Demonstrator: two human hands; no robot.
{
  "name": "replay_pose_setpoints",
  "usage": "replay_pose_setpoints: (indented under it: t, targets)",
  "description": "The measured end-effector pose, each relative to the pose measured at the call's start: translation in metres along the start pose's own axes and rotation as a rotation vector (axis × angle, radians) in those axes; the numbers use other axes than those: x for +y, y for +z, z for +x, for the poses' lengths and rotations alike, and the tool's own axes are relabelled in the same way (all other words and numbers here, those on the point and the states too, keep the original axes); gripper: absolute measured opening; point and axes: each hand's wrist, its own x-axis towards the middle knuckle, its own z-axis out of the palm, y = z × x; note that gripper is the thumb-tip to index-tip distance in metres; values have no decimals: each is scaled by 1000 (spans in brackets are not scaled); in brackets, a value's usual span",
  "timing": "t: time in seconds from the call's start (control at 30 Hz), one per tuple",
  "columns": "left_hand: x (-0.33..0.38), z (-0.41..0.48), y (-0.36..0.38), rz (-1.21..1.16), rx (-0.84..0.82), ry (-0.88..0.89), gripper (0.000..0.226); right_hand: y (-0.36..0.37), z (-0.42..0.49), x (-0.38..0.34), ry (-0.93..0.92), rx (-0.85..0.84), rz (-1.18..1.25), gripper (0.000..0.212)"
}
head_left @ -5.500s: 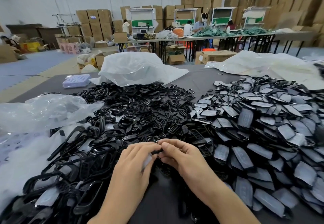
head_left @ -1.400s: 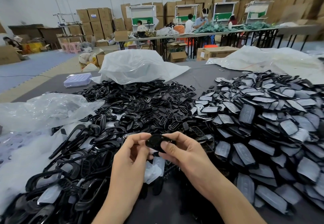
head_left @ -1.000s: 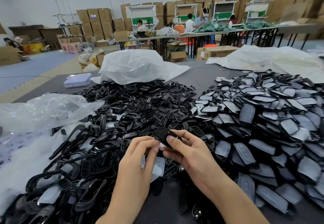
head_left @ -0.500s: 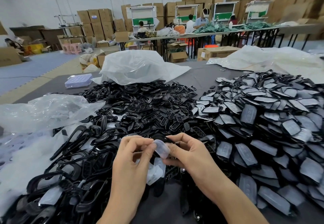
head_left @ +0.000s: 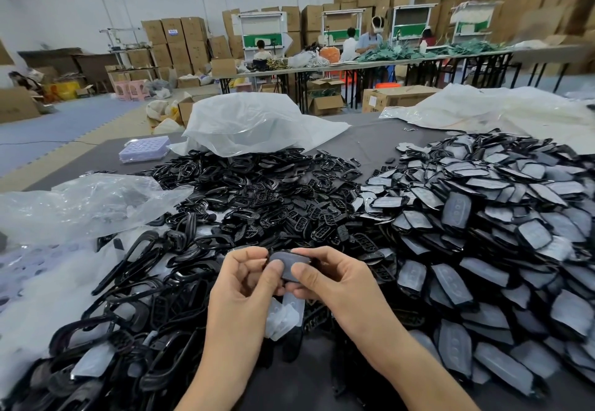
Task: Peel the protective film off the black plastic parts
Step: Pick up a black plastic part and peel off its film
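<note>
Head camera looks down on a small black part (head_left: 291,264), held up in the air between both hands, just above the near edge of the piles. Its face looks grey and dull, so I judge that the film is still on this side and that the peel is only at its start. The left hand (head_left: 244,285) pinches the left end of the black part, thumb on the face and curled fingers behind. The right hand (head_left: 335,278) pinches the right end in the same way, so the part lies across the two grips with its middle free. Probably it is held like this so that one thumb can lift a corner of the film while the other hand keeps the part steady. Directly below the black part hang some clear peeled films (head_left: 285,314); I cannot tell if the left hand holds them or if they lie on the table (head_left: 370,143). To the right of the black part spreads a big heap of filmed parts (head_left: 483,233), and behind it and to its left a heap of bare black frames (head_left: 257,198). Further left of it lies a crumpled clear bag (head_left: 80,208), and far behind it a white bag (head_left: 251,124).
</note>
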Motion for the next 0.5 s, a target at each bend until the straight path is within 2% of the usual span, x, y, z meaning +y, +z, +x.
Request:
replay_pose_setpoints:
  t: [0.23, 0.33, 0.5]
  targets:
    - [0, -1, -2, 14, -174, 1, 12, -3, 0, 0, -35, 47, -90, 14]
    - [-4, 1, -5, 147, -154, 52, 22, -4, 0, 1, -33, 51, -103, 16]
    - [-7, 0, -5, 200, -151, 69, 24, -6, 1, 2, 6, 54, -89, 21]
